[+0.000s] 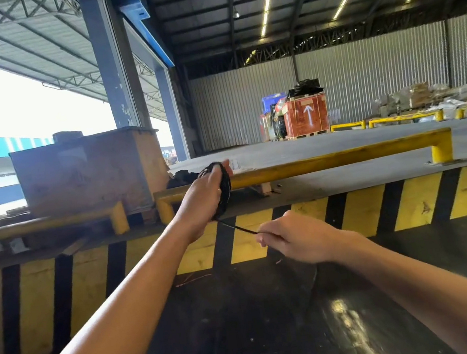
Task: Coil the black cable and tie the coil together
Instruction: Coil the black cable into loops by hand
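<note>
My left hand [204,198] is raised in front of me, with a coil of black cable [225,191] wound around its fingers and palm. A single strand of the cable [237,229] runs down and to the right from the coil. My right hand [291,239] pinches that strand between thumb and fingers, lower and to the right of the left hand. The strand is taut between the two hands. More cable seems to hang below the right hand over the dark floor, but it is hard to make out.
A yellow-and-black striped dock edge [359,213] runs across in front of me, topped by a yellow guard rail [339,157]. A rusty metal box [86,172] stands at the left. A red crate [306,115] stands far back. Dark glossy floor [275,320] lies below.
</note>
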The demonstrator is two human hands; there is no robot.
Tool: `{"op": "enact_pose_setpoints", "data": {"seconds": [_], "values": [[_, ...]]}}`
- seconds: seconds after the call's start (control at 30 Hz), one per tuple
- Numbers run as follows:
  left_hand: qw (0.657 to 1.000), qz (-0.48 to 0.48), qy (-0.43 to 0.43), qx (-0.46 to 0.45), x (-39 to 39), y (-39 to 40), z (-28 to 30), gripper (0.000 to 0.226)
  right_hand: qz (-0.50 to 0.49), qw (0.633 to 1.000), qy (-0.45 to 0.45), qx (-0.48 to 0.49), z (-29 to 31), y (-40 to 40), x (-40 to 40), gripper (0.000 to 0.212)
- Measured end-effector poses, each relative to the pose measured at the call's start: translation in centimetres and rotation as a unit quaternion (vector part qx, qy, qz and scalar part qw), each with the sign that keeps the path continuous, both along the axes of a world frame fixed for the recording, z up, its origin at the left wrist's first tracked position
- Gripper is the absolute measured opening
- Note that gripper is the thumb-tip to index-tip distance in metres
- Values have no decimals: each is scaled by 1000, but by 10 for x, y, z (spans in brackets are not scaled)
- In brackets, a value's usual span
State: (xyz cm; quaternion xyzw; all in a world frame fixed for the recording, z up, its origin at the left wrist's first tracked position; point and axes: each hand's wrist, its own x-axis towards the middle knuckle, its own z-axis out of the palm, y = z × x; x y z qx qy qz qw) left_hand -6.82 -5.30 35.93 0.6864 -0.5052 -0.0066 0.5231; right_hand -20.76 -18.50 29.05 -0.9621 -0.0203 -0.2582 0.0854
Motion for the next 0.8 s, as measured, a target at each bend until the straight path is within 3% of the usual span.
{"op": "enact_pose_setpoints", "data": {"seconds": [0.03, 0.07, 0.23, 0.3, 0.37, 0.47, 0.53, 0.6, 0.7, 0.8], "values": [[985, 66, -147, 66, 5, 0, -5, 26, 3, 1000, 0, -10, 6, -2, -4, 30], [967, 91, -202, 122, 8, 1, -10, 27, 2, 1000, -2, -15, 14, -4, -9, 28], [929, 62, -152, 333, 8, 6, -34, 47, -12, 998, -53, -37, 52, -23, -24, 24], [933, -8, -56, 354, -2, 11, -36, 46, -16, 995, -91, -39, 59, -34, -26, 23], [927, -136, 108, 332, -12, 18, -33, 41, -26, 992, -121, -26, 57, -43, -25, 24], [838, -378, 320, 231, -23, 26, -20, 47, -22, 990, -124, 68, 35, -46, -18, 38], [797, -457, 367, 147, -31, 26, -5, 50, -16, 986, -98, 135, 14, -40, -12, 42], [806, -451, 379, 60, -35, 23, 9, 51, -1, 985, -65, 163, -7, -24, -6, 38], [862, -350, 365, -22, -33, 17, 20, 48, 31, 982, -8, 185, -24, 9, -2, 33], [939, -192, 286, 7, -29, 11, 6, 34, 24, 991, 57, 116, -21, 32, -1, 32]]}}
